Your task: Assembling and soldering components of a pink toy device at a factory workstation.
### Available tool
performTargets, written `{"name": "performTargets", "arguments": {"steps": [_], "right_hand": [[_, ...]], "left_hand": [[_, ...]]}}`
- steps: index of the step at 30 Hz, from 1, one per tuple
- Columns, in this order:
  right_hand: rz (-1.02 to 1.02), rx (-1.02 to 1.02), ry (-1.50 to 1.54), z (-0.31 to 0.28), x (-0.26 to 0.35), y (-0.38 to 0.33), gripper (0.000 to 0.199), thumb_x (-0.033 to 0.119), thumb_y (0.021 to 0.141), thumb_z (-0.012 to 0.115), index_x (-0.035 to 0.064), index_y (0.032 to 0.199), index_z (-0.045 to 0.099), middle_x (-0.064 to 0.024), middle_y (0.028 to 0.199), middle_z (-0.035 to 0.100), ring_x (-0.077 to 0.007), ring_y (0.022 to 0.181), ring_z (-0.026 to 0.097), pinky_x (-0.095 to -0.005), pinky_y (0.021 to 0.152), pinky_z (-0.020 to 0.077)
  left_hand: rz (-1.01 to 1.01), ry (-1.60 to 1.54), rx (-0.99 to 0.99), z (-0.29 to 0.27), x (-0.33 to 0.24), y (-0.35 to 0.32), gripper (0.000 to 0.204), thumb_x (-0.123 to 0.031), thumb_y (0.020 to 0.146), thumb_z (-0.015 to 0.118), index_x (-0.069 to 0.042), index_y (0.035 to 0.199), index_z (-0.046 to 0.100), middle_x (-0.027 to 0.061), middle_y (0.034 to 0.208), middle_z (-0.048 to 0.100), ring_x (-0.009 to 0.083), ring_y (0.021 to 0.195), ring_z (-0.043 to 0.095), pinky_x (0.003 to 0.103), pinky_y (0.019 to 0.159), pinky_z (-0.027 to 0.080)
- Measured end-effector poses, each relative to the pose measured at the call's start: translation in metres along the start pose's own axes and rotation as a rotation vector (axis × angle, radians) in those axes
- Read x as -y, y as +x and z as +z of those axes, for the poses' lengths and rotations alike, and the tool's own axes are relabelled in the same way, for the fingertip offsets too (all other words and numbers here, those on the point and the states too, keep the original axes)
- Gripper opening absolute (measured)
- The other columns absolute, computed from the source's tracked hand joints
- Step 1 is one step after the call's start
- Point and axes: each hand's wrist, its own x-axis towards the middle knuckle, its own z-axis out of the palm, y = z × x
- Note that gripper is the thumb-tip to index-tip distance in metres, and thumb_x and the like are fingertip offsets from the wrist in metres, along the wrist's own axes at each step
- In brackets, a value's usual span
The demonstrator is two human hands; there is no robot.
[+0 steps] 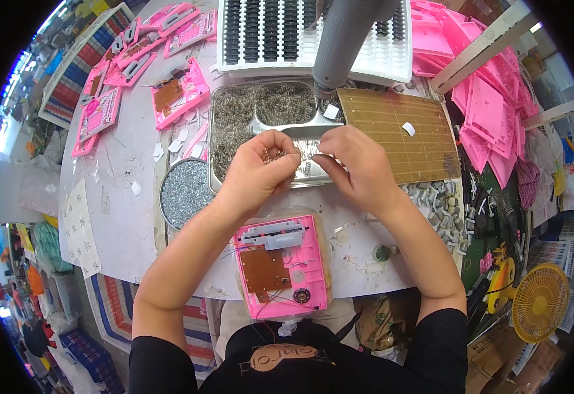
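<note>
A worker's left hand (264, 167) and right hand (356, 167) meet over the near edge of a divided metal tray (234, 141) heaped with small wire springs (285, 102) on a cluttered assembly counter (126, 217). Both hands are curled nearly closed, fingertips pinched together on what appears to be a small clump of springs (275, 155) lifted from the tray; exactly how many they hold cannot be told. Just near of the hands, at the counter's near edge, lies an open pink plastic housing (280, 266) with a brown circuit board (264, 270) and a grey part set inside. A round dish of tiny metal pieces (185, 190) sits left of the tray, a brown gridded board (398, 131) to its right, and a white rack of dark parts (260, 33) beyond. A grey cylindrical tool (339, 43) hangs over the far side of the tray. Stacks of pink shells (490, 111) crowd the far right. The springs look prone to tangling, so a pull could drag extras out and scatter them across the counter; one could also slip from the fingertips and drop into the open housing.
</note>
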Motion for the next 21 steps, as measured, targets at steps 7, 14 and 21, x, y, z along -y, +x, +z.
{"name": "performTargets", "arguments": {"steps": [7, 14, 21], "right_hand": [[-0.333, -0.049, -0.19, -0.008, 0.004, 0.002, 0.02, 0.007, 0.068, 0.068, 0.0078, 0.085, 0.059, -0.0067, 0.096, 0.065, -0.0245, 0.08, 0.064, -0.0325, 0.058, 0.0526], [0.048, 0.044, -0.143, -0.007, 0.003, 0.006, 0.008, 0.007, 0.076, 0.068, 0.0057, 0.081, 0.062, -0.0064, 0.093, 0.064, -0.0204, 0.075, 0.061, -0.0327, 0.06, 0.0514], [0.68, 0.368, 0.325, -0.005, 0.01, 0.011, 0.031, 0.031, 0.099, 0.057, 0.003, 0.086, 0.063, -0.0117, 0.066, 0.059, -0.0246, 0.061, 0.058, -0.0343, 0.059, 0.045]], "left_hand": [[-0.371, -0.376, 0.157, -0.003, 0.003, 0.004, 0.007, -0.004, 0.09, 0.063, -0.006, 0.088, 0.057, 0.002, 0.081, 0.058, 0.0051, 0.058, 0.046, 0.017, 0.045, 0.031], [-0.022, 0.149, -0.029, 0.001, 0.01, 0.003, 0.009, -0.011, 0.09, 0.066, -0.006, 0.092, 0.058, -0.0009, 0.08, 0.057, 0.0043, 0.061, 0.049, 0.019, 0.048, 0.035], [0.207, 0.321, -0.068, 0.01, 0.004, -0.002, 0.011, -0.009, 0.09, 0.065, -0.004, 0.095, 0.057, 0.0002, 0.08, 0.058, 0.0027, 0.072, 0.051, 0.019, 0.054, 0.037]]}}
